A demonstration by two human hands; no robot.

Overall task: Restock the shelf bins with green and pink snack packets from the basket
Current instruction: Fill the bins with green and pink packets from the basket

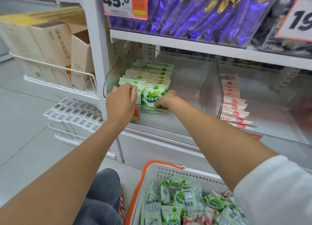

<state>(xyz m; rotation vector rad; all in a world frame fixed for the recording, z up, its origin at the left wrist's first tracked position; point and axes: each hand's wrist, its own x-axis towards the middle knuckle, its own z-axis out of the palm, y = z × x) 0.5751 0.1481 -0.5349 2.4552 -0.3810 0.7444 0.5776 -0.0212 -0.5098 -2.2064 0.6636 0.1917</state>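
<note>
Curling round the top edges of the nearest green packets [148,72], which are standing in rows at the left end of the left clear bin [190,83], the left hand [120,105] is pressing its fingertips down onto them; its thumb is hiding behind the palm. Just to its right, the right hand [166,100] is pinching the lower right corner of the front green packet [152,96], which is standing upright against the bin's front wall with its printed face toward the camera.

Sweeping from the left, cardboard boxes [50,47] are sitting behind a white wire rail [50,65]. The white shelf post [97,47] is standing just beside the left hand's knuckles, leaving little room on that side. Above both hands, the shelf edge [185,41] under the purple packets [194,10] is hanging over the bin's opening. The right half of the green bin is lying open as far as the clear divider wall [211,89], giving the right forearm free space to swing. Past the divider, pink packets [234,105] are lying in one overlapping row along the left side of the right clear bin [270,106]. Lower down, the white basket [168,171] with its orange handle [145,174] is sitting under the right forearm, holding loose green packets [185,197] with a few loose pink packets [190,221] among them.
</note>
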